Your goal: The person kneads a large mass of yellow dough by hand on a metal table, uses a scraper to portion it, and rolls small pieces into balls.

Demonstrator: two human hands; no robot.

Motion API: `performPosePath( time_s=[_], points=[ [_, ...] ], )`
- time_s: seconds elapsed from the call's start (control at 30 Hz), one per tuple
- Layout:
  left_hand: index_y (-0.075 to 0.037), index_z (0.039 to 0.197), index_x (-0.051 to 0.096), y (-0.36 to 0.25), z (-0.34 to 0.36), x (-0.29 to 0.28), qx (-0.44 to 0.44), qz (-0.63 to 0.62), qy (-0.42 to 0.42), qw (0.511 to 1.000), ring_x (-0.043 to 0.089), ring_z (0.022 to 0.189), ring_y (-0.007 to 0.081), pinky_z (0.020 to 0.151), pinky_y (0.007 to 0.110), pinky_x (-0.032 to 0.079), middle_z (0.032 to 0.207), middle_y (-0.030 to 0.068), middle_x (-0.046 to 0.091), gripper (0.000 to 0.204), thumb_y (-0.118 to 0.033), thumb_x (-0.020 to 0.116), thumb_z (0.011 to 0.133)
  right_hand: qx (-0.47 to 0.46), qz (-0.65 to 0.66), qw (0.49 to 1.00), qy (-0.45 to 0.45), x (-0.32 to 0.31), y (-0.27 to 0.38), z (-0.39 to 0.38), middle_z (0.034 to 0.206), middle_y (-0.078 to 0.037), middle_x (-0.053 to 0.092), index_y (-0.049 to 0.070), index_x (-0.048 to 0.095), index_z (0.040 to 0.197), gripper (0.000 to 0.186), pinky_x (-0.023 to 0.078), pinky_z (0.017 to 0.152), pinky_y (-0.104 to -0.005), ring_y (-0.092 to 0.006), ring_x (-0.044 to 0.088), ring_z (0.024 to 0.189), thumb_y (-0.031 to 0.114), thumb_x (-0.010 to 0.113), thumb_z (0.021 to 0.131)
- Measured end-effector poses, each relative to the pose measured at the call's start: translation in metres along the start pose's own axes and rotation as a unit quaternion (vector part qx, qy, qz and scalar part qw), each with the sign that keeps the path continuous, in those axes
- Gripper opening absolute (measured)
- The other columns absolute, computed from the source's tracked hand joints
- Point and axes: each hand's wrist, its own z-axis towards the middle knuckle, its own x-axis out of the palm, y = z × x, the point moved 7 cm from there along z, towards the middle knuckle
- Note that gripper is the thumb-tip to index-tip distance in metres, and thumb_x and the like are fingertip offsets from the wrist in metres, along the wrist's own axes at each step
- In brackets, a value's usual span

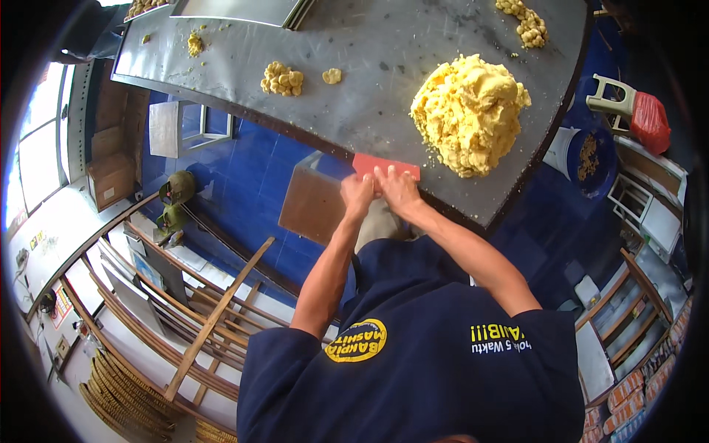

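Observation:
A flat red dough scraper (366,162) lies at the near edge of the metal table (354,111). My left hand (357,193) grips its near left part, fingers curled. Beside it, my right hand (397,190) is closed on the scraper's right part, and the two hands nearly touch. Just right of the scraper sits a big crumbly mound of yellow dough (473,114). Farther left on the table are a cluster of small dough lumps (282,79) and a single flattened piece (332,76). The scraper's lower edge is hidden behind my fingers.
More dough lumps (532,29) lie at the far right of the table, and a metal tray (236,9) at its far side. A stool (611,96) with a red plastic bag (650,122) and a bucket (565,151) stand to the right. Wooden racks (214,325) are at left.

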Motion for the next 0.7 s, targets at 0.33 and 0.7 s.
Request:
performPosePath(
  time_s=[0.33,0.7],
  points=[
    [0.003,0.077,0.069,-0.025,0.035,-0.021,0.123,0.172,-0.073,0.975,0.064,0.06,0.0251,0.062,0.04,0.05,0.068,0.0182,0.066,0.031,-0.027,0.063,0.076,0.018,0.035,0.999,-0.029,-0.007,0.02,0.038,0.1,-0.018,0.061,0.009,0.052,0.117,0.03,0.055,0.066,-0.0488,-0.0412,0.065,0.088,0.023,0.052,0.09],
    [0.004,0.104,0.063,-0.061,0.029,-0.001,0.039,-0.105,0.163,0.98,0.059,0.047,0.0122,0.04,0.021,0.041,0.074,0.0121,0.068,0.062,-0.055,0.049,0.092,0.013,0.122,0.979,-0.165,-0.087,-0.056,-0.046,0.111,-0.011,0.066,0.011,0.06,0.118,0.041,0.054,0.079,-0.0424,-0.0316,0.065,0.095,0.0,0.054,0.079]
  ],
)
